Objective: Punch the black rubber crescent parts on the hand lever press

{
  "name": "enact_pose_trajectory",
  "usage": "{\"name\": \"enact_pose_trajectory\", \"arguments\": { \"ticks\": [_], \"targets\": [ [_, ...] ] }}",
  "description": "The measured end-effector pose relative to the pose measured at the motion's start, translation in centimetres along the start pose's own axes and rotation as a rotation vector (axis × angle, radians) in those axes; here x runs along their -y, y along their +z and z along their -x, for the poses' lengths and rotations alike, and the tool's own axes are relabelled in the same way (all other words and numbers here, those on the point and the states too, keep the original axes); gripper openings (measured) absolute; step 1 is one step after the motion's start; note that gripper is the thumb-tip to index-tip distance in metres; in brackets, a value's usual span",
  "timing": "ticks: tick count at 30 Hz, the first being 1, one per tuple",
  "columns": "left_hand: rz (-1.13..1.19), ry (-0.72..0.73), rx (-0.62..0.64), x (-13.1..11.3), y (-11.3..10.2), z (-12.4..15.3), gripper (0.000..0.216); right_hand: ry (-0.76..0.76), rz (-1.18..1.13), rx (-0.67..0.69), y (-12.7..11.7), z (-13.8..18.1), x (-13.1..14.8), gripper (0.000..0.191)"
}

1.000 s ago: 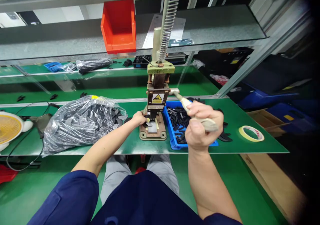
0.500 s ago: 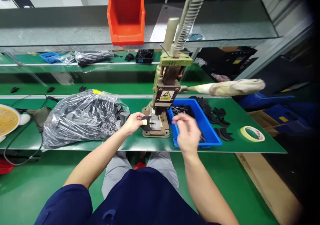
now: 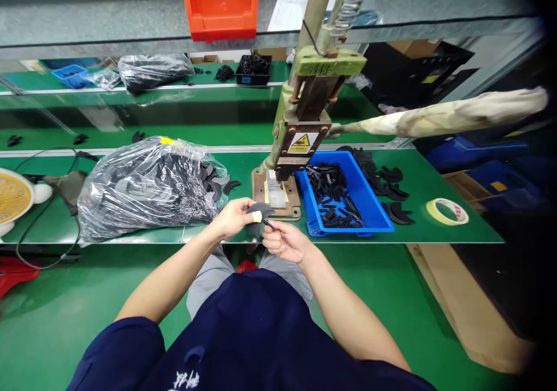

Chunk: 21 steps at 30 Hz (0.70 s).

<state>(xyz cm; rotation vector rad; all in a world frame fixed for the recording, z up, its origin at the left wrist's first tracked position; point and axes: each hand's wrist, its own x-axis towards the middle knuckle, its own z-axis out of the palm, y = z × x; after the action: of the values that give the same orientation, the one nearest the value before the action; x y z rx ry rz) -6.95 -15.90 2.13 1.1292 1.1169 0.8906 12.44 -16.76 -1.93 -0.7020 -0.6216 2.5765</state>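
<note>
My left hand [image 3: 234, 217] grips a curved black flat piece [image 3: 260, 209] just in front of the hand press [image 3: 300, 130], at the front edge of the green bench [image 3: 435, 234]. My right hand [image 3: 285, 241] meets it from below and pinches a thin black strip [image 3: 268, 224] at the piece's lower edge. The press lever [image 3: 452, 115], wrapped in pale tape, stands raised to the right. The press base plate [image 3: 277, 192] lies bare behind my hands.
A clear bag of black pieces [image 3: 143, 185] lies left of the press. A blue tray [image 3: 348, 196] with black strips sits to its right, loose black pieces [image 3: 391, 182] and a tape roll [image 3: 447, 211] beyond. An orange bin [image 3: 220, 2] stands on the shelf above. A yellow fan [image 3: 13, 196] is far left.
My right hand let go of the lever, which sprang up, and came to the left hand. My left hand drew the black piece out of the press toward me.
</note>
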Motion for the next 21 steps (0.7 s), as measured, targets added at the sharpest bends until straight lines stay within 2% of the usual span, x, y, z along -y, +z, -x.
{"name": "enact_pose_trajectory", "arguments": {
  "ticks": [3,7,12,16,21],
  "targets": [
    [-0.042,0.007,0.026,-0.1,0.2,0.1,0.031,0.018,-0.05,0.048,-0.4,-0.1,-0.7,0.028],
    [-0.072,0.02,0.162,-1.0,0.4,0.3,0.03,0.018,-0.062,0.077,-0.6,0.2,-1.2,0.023],
    [-0.104,0.11,0.284,-2.1,0.2,0.9,0.026,-0.085,-0.053,0.044,0.6,1.3,-1.9,0.024],
    [-0.07,0.081,0.295,-2.1,0.0,1.1,0.026,-0.137,-0.068,0.013,1.5,1.6,-2.4,0.021],
    [0.027,0.009,0.189,-1.8,0.6,0.9,0.038,-0.145,-0.161,0.041,1.8,1.3,-2.9,0.022]
  ]
}}
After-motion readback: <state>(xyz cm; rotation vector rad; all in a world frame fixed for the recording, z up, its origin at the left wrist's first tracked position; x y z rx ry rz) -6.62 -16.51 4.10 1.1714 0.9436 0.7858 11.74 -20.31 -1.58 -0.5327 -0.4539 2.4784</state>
